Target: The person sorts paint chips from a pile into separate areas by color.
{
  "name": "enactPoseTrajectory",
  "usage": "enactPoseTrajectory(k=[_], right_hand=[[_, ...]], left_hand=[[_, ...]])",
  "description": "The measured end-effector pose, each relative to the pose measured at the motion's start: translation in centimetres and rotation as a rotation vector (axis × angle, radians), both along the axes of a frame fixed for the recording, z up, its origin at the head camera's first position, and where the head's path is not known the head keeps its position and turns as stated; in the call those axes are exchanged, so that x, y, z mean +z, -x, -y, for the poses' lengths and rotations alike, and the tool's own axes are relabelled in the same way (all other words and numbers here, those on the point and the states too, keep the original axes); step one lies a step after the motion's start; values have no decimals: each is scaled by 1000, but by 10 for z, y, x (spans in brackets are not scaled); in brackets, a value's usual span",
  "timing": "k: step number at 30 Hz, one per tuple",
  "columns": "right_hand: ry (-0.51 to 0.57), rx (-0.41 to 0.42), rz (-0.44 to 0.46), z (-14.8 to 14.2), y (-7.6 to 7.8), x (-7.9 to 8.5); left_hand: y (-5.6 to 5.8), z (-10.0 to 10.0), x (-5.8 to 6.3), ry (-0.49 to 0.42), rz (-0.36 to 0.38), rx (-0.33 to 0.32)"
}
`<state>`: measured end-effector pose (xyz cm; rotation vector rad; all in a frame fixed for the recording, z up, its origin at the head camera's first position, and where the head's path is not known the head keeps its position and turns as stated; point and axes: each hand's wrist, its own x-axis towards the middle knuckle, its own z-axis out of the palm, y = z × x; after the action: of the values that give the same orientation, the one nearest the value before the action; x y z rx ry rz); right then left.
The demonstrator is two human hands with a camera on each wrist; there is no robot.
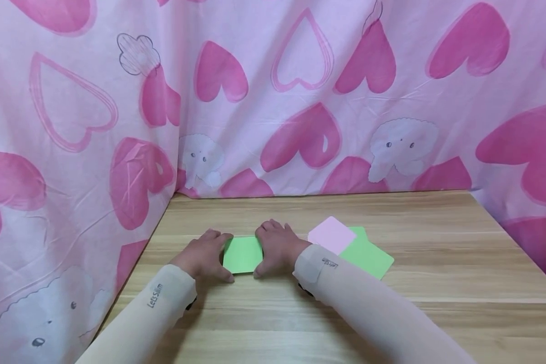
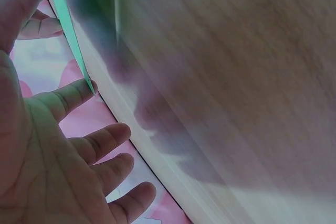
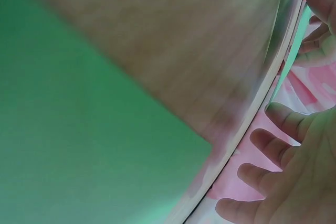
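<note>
A small light-green sheet of paper (image 1: 243,255) is held level between both hands, near the middle of the table. My left hand (image 1: 205,255) grips its left side, the thumb at the near corner and the index finger at the far one. On the right side, my right hand (image 1: 279,247) holds it the same way. Seen edge-on in the left wrist view, the green paper (image 2: 74,40) is a thin strip above its own shadow on the wood. The remaining fingers of each hand spread away from the sheet.
Right of my right hand lie a pink paper (image 1: 331,234) and, partly under it, green paper (image 1: 367,257) with a corner jutting out behind. My right forearm passes in front of them. A pink heart-print curtain (image 1: 300,131) borders the wooden table (image 1: 446,242) at the back and sides.
</note>
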<state>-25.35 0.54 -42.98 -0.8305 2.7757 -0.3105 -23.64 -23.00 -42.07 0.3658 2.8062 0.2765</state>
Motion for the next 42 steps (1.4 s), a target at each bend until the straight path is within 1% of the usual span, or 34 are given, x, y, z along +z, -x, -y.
enactPoseTrajectory(k=[6, 12, 16, 21, 24, 28, 33, 37, 40, 42], right_hand=[[1, -27, 9, -3, -1, 0], [-30, -41, 0, -8, -2, -2], [-52, -40, -18, -18, -2, -1], [-81, -61, -31, -39, 0, 4], [-84, -89, -32, -59, 0, 11], [-92, -117, -57, -91, 1, 19], [-54, -174, -74, -135, 0, 27], [-31, -215, -86, -166, -7, 30], [-29, -238, -99, -184, -14, 30], [-31, -257, -99, -192, -18, 28]], left_hand=[[5, -4, -3, -12, 29, 1], [6, -9, -3, -23, 50, -6], [5, -15, -2, -34, 34, -16], [5, -29, -2, -49, -11, -61], [7, -43, -2, -54, -21, -76], [8, -65, 1, -55, -34, -106], [8, -98, 7, -50, -50, -192], [8, -125, 10, -45, -51, -259], [10, -144, 9, -44, -58, -299], [10, -156, 8, -47, -58, -312]])
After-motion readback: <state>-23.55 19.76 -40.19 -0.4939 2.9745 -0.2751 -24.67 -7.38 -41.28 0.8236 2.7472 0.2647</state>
